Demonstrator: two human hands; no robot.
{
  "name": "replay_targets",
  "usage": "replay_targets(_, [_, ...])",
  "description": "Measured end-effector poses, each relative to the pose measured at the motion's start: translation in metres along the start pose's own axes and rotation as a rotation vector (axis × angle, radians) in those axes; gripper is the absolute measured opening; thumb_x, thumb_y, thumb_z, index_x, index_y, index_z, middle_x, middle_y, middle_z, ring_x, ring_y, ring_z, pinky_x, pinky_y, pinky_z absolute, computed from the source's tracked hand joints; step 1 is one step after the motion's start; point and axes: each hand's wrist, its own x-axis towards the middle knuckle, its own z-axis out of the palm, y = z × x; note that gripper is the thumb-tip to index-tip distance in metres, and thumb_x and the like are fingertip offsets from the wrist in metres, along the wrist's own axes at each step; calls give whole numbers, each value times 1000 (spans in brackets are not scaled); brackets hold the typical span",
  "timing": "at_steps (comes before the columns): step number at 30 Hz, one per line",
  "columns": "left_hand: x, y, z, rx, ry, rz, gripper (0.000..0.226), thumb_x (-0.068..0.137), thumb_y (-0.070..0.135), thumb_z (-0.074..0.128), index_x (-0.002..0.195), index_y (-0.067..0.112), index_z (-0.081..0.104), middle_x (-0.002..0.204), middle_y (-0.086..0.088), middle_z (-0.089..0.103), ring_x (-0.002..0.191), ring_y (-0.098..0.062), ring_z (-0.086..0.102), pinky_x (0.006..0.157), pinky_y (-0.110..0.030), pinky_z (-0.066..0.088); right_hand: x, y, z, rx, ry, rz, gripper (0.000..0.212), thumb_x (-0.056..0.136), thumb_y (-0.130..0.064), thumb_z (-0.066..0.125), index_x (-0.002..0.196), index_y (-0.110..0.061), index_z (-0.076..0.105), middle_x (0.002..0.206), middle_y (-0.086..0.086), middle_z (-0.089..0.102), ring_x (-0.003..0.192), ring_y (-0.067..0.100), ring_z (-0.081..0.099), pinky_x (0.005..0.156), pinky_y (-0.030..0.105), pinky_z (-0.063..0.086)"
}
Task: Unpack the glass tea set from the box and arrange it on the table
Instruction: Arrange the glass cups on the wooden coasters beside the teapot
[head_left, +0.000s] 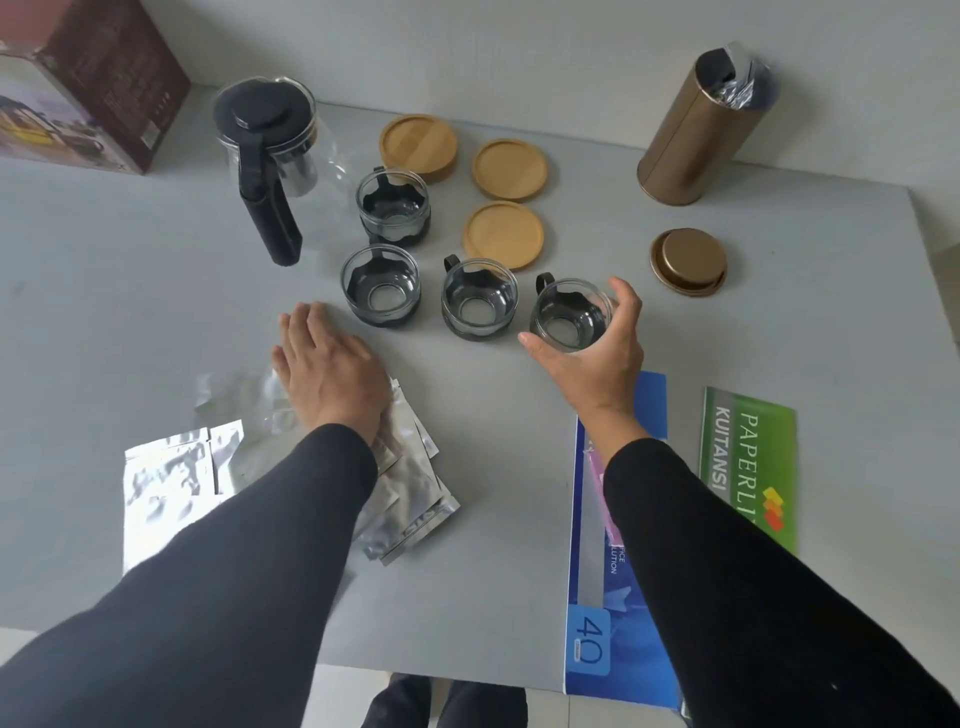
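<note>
My right hand (597, 353) grips a glass cup with a black sleeve (569, 314) at the right end of a row of cups. Two more cups (380, 285) (479, 298) stand to its left, and another cup (392, 206) stands behind them. A glass teapot with a black lid and handle (270, 156) stands at the back left. Three round bamboo coasters (418, 145) (510, 169) (503, 235) lie behind the cups. My left hand (327, 369) rests flat, fingers straight, on the table and on silver foil packets (405, 493). The brown tea set box (88, 83) sits at the far left corner.
A gold canister (691, 130) with a foil bag inside stands at the back right, its gold lid (688, 261) lying in front of it. A blue booklet (613, 597) and a green receipt book (748, 462) lie at the right front. The table's front edge (441, 673) is near me.
</note>
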Motion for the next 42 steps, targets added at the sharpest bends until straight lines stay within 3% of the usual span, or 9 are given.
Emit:
replay_targets(3, [-1, 1, -1, -5, -7, -4, 47, 94, 19, 31, 141, 13, 34, 152, -3, 29, 146, -20, 16, 120, -36, 7, 17, -7, -2, 0, 56, -26, 87, 54, -35, 90, 124, -11, 43, 116, 1, 58, 98, 11, 54, 86, 16, 42])
replay_targets(6, [-1, 2, -1, -1, -4, -19, 47, 95, 18, 31, 141, 13, 34, 152, -3, 29, 146, -20, 15, 120, -36, 6, 48, -22, -1, 1, 58, -83, 83, 54, -36, 90, 118, -7, 46, 103, -6, 54, 90, 8, 53, 81, 15, 43])
replay_targets(17, [0, 8, 0, 38, 10, -66, 48, 93, 15, 36, 142, 15, 36, 152, 0, 30, 146, -18, 16, 120, -35, 9, 159, -65, 62, 9, -62, -99, 85, 53, -41, 87, 119, -9, 43, 116, 3, 56, 96, 11, 52, 85, 17, 43])
replay_targets(27, [2, 13, -2, 54, 5, -105, 49, 93, 14, 36, 142, 19, 35, 153, 3, 29, 146, -15, 14, 120, -33, 6, 184, -61, 91, -22, -147, -93, 85, 57, -39, 87, 122, -8, 41, 119, 3, 55, 96, 10, 49, 83, 13, 38])
replay_targets(32, [2, 14, -2, 55, 8, -108, 50, 93, 14, 37, 143, 18, 36, 153, 3, 29, 146, -15, 15, 121, -33, 7, 190, -58, 95, -16, -175, -97, 86, 59, -38, 86, 125, -10, 38, 125, 4, 52, 105, 14, 51, 87, 14, 37])
replay_targets(36, [2, 13, -2, 61, 8, -104, 49, 93, 14, 37, 142, 18, 36, 153, 3, 29, 146, -15, 15, 120, -32, 6, 183, -59, 90, 10, -188, -124, 102, 65, -36, 82, 144, -17, 21, 144, 5, 35, 126, 13, 39, 103, 16, 29])
replay_targets(40, [2, 11, -2, 57, -6, -98, 50, 93, 16, 36, 143, 17, 35, 153, 2, 28, 146, -16, 14, 120, -33, 5, 157, -64, 74, 178, -41, -142, 93, 75, -43, 65, 148, -14, 16, 150, 11, 28, 136, 21, 34, 111, 32, 32])
replay_targets(42, [2, 10, -2, 52, -11, -91, 50, 94, 17, 35, 144, 16, 34, 153, 1, 28, 147, -17, 13, 120, -34, 4, 132, -64, 65, 281, -34, -134, 94, 73, -46, 64, 147, -13, 18, 146, 16, 34, 133, 23, 39, 106, 22, 34])
